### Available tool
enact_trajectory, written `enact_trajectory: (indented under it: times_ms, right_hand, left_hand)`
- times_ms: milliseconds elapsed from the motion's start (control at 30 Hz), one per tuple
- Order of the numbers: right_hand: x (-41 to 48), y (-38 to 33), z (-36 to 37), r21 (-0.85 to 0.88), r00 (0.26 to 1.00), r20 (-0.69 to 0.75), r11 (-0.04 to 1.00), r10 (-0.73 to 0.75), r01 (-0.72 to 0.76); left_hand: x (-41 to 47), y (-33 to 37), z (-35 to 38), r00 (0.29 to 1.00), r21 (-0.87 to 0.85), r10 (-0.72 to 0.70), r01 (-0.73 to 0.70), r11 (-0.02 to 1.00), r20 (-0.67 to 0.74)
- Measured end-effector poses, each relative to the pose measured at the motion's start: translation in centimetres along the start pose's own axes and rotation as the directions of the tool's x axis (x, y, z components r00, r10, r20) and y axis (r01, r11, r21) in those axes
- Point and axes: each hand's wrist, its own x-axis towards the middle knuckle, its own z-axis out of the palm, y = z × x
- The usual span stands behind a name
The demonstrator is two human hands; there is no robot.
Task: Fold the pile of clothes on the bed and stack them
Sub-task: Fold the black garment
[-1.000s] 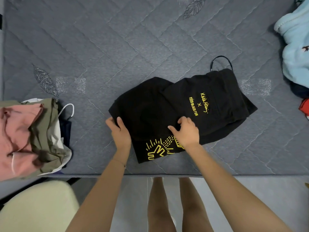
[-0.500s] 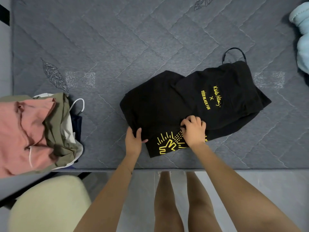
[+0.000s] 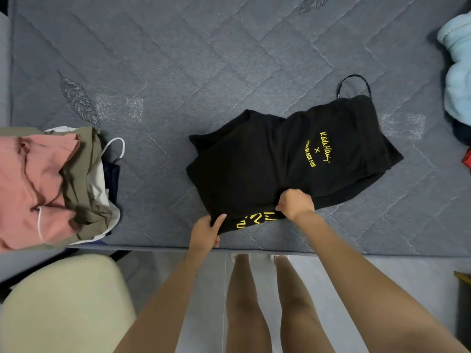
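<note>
A black garment (image 3: 267, 161) with yellow lettering and a yellow print lies partly folded on the grey quilted mattress (image 3: 204, 59), near its front edge. My left hand (image 3: 205, 231) grips the garment's near left corner, thumb on top. My right hand (image 3: 295, 202) pinches the near edge just above the yellow print, fingers curled into the cloth. A black cord loop sticks out at the garment's far right corner. At the left edge sits a stack of folded clothes (image 3: 51, 184), pink on top of olive, white and navy pieces.
A heap of unfolded clothes (image 3: 458, 80), light blue on top, lies at the right edge of the mattress. A cream cushioned seat (image 3: 63, 301) stands on the floor at the lower left. My legs are against the bed's front edge.
Both hands slid toward the front edge and took hold of the garment's near hem. The hem has been pulled over so less of the yellow print shows.
</note>
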Motion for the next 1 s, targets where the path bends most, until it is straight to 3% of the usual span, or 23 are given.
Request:
enact_trajectory:
  times_ms: [67, 133, 200, 267, 367, 500, 700, 833, 1000]
  right_hand:
    - [-0.1, 0.2, 0.2, 0.055, 0.996, -0.079, 0.997, -0.047, 0.051]
    - [-0.5, 0.4, 0.4, 0.128, 0.967, -0.228, 0.981, -0.112, 0.144]
    - [-0.8, 0.3, 0.4, 0.144, 0.925, -0.345, 0.965, -0.159, 0.219]
    - [-0.7, 0.2, 0.2, 0.135, 0.905, -0.391, 0.962, -0.168, 0.237]
    - [-0.2, 0.6, -0.4, 0.124, 0.912, -0.387, 0.972, -0.137, 0.199]
    - [0.5, 2.3, -1.6, 0.13, 0.905, -0.416, 0.979, -0.092, 0.16]
    - [2.4, 7.2, -4.4, 0.196, 0.882, -0.469, 0.979, 0.045, 0.054]
    - [4.2, 11.2, -6.5, 0.298, 0.854, -0.496, 0.954, 0.158, -0.004]
    - [6.2, 15.2, -8.6, 0.377, 0.87, -0.406, 0.918, 0.28, -0.12]
  left_hand:
    - [-0.5, 0.1, 0.0, 0.999, 0.187, 0.01, -0.001, 0.982, -0.047]
    - [-0.7, 0.7, -0.2, 0.975, 0.283, 0.098, -0.039, 0.958, -0.198]
    - [-0.8, 2.0, -0.5, 0.91, 0.313, 0.244, -0.137, 0.94, -0.336]
    - [-0.4, 3.7, -0.5, 0.841, 0.44, 0.402, -0.226, 0.869, -0.362]
    - [0.5, 6.4, -0.1, 0.796, 0.642, 0.558, -0.305, 0.704, -0.234]
    - [1.7, 9.4, 1.6, 0.792, 0.758, 0.608, -0.364, 0.542, -0.055]
    - [3.0, 12.7, 5.7, 0.8, 0.819, 0.599, -0.363, 0.445, 0.03]
    - [3.5, 14.6, 8.6, 0.802, 0.811, 0.592, -0.394, 0.432, 0.075]
    - [4.0, 16.8, 11.7, 0.757, 0.827, 0.637, -0.448, 0.34, 0.148]
